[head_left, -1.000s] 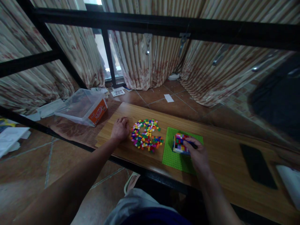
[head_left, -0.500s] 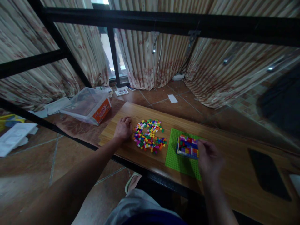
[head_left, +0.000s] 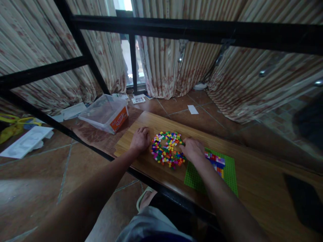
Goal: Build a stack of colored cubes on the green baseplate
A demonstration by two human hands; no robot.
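A loose pile of small multicoloured building bricks [head_left: 168,158] lies on the wooden table [head_left: 146,173]. My left hand [head_left: 141,138] rests on the tabletop just left of the pile, its fingers curled in and no brick visible in them. At the pile's right edge is my right hand [head_left: 193,148], thumb and forefinger slightly apart beside the bricks. Under my right forearm lies a green studded baseplate [head_left: 229,174]. On it sits a multicoloured brick build [head_left: 217,163], partly hidden by that forearm.
A dark flat slab [head_left: 302,198] lies at the table's right end. A clear plastic box [head_left: 103,112] with an orange label stands on a mat beyond the left end. Black metal bars [head_left: 161,25] cross the view above the table. A white tray [head_left: 26,141] is on the floor.
My right hand has moved left from the brick build to the pile's right edge. Left hand stays in place on the table. The view has shifted slightly.
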